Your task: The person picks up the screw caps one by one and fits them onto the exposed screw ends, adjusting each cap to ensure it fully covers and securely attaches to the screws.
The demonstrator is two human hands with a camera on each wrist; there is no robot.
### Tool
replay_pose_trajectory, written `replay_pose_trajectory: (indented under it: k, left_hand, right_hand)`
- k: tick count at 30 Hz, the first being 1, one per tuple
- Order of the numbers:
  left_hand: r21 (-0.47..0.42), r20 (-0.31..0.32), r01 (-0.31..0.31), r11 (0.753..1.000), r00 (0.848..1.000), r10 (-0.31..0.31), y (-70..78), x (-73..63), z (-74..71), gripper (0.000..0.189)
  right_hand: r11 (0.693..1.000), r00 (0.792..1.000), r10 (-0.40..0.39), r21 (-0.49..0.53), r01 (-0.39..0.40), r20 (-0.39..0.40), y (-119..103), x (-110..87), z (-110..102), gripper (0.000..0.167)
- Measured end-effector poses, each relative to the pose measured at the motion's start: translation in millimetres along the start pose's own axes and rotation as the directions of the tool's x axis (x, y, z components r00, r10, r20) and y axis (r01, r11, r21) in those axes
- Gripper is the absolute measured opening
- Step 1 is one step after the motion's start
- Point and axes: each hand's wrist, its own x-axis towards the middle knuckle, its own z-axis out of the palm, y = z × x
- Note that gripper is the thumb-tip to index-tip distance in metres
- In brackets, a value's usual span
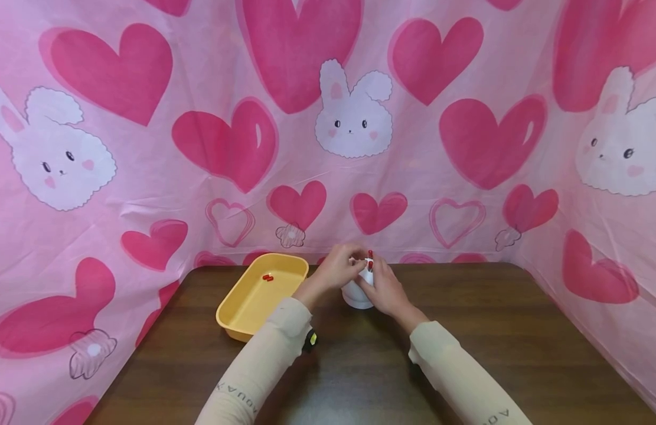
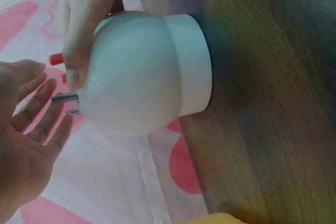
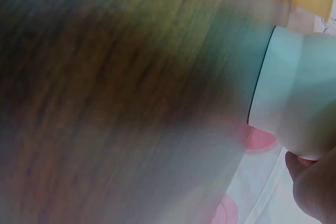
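A white, rounded body with a flat base band (image 1: pixel 358 297) stands on the table between the two hands. Thin metal prongs (image 2: pixel 64 98) stick out of its top, and red pieces (image 1: pixel 370 264) show there too. My right hand (image 1: pixel 387 289) grips the white body from the right, its thumb lying near the prongs. Beside the top is my left hand (image 1: pixel 335 267); in the left wrist view its fingers are spread and loosely bent around the prongs, with nothing seen held. Whether a fingertip touches a prong I cannot tell.
Left of the hands sits a yellow tray (image 1: pixel 233 303) with small red pieces (image 1: pixel 267 277) lying in it. A small black item (image 1: pixel 310 340) shows beneath the left sleeve. Pink heart-print cloth (image 1: pixel 328 171) hangs behind and at both sides of the brown wooden table (image 1: pixel 370 378).
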Motion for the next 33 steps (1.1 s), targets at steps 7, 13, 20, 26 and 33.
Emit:
replay_pose_trajectory:
  k: [7, 13, 20, 26, 33]
  left_hand:
    - [0.063, -0.013, 0.009, 0.998, 1.000, -0.008, 0.2, -5.6, -9.0, 0.015]
    - [0.133, -0.027, 0.023, 0.991, 0.999, -0.019, -4.0, -10.1, -12.6, 0.015]
    - [0.154, -0.030, 0.049, 0.987, 0.999, -0.044, -4.5, -15.7, -17.4, 0.015]
    - [0.168, -0.041, 0.057, 0.984, 0.998, -0.051, -7.8, -20.2, -21.8, 0.014]
    - [0.171, -0.037, 0.068, 0.983, 0.997, -0.063, -14.0, -28.5, -28.1, 0.016]
  right_hand:
    - [0.999, 0.999, 0.033, 0.016, -0.033, 0.032, -1, 1.3, -2, 0.085]
    - [0.999, 0.998, 0.050, 0.014, -0.051, 0.041, -2, 0.9, -1, 0.090]
    - [0.998, 0.998, 0.054, 0.017, -0.055, 0.039, -2, 1.0, 0, 0.089]
    - [0.996, 0.994, 0.085, 0.027, -0.087, 0.069, -4, 0.7, -3, 0.090]
    - [0.996, 0.994, 0.090, 0.018, -0.091, 0.068, -5, -0.2, -3, 0.092]
